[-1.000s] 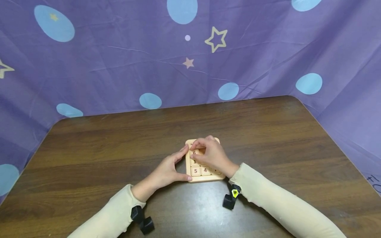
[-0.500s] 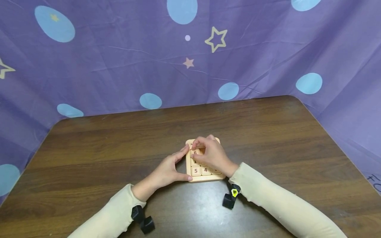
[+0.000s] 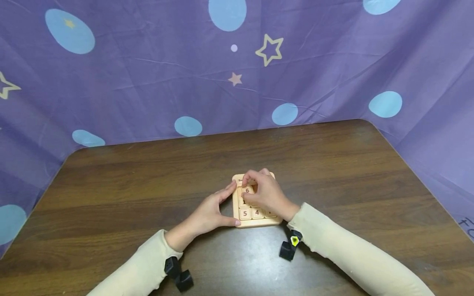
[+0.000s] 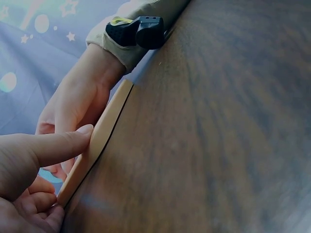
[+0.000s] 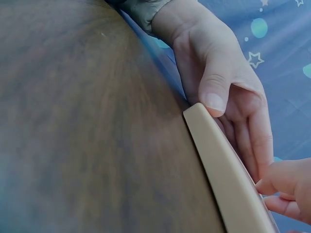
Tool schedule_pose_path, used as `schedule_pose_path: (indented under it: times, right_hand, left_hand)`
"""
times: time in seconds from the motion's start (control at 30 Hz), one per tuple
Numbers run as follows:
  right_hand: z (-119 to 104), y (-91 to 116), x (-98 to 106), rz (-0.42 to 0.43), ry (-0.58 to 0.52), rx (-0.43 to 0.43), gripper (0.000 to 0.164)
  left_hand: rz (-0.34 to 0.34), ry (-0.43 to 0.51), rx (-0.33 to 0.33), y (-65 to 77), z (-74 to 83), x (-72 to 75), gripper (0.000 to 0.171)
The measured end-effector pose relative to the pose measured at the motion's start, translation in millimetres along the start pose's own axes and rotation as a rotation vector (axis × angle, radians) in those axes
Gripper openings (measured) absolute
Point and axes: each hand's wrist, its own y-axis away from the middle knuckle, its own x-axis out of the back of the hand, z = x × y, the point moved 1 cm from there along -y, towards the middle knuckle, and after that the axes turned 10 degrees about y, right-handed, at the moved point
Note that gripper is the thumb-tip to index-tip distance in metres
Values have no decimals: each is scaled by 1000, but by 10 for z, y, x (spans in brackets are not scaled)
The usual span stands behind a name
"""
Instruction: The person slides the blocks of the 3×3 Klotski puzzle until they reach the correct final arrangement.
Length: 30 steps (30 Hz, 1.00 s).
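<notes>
- Number-tile tray [image 3: 259, 223] – one, pale wood, rounded corners; flat on the table [image 3: 148, 197], about midway between its left and right edges, well apart from the far edge. Lettering on the far rim, too small to read.
- Contents, near row: tile 5 [image 3: 245, 213] by the left wall, tile 4 [image 3: 257, 213] beside it, then a third tile [image 3: 270, 214], its digit partly covered.
- Contents, farther rows: tile 6 [image 3: 247, 190] in the far row; toward the near side, a half-hidden tile [image 3: 242, 203], digit mostly under the thumb. Remainder covered by the hand.
- Left hand [image 3: 209, 211] – spread wide, thumb on the tray's near left corner, fingertips at the far left corner.
- Right hand [image 3: 268, 193] – over the tray, narrow; bent thumb and index finger pinch tile 6, tips at its near and far sides.
- Cream sleeves [image 3: 129, 267], two; a black device [image 3: 287, 250] at each cuff.
- Purple cloth [image 3: 155, 82], blue ovals and stars, behind the far edge.
</notes>
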Motion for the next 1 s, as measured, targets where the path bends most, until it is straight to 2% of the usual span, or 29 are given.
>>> schedule_pose_path:
  times: [0.33,0.6,0.77,1.0]
  right_hand:
    - [111,62,76,-1,-9,-22,23]
    - [186,140,62,31,-92,-17,21]
    - [201,205,65,-20,-138,-34,26]
    - [176,228,53,-80,-173,12,28]
  left_hand:
    - [8,-12,20,9,26,7,99]
    - [9,-12,38,15,26,-5,99]
    - [9,-15,30,20,14,-6,99]
    - [8,-12,29,10,12,2,99]
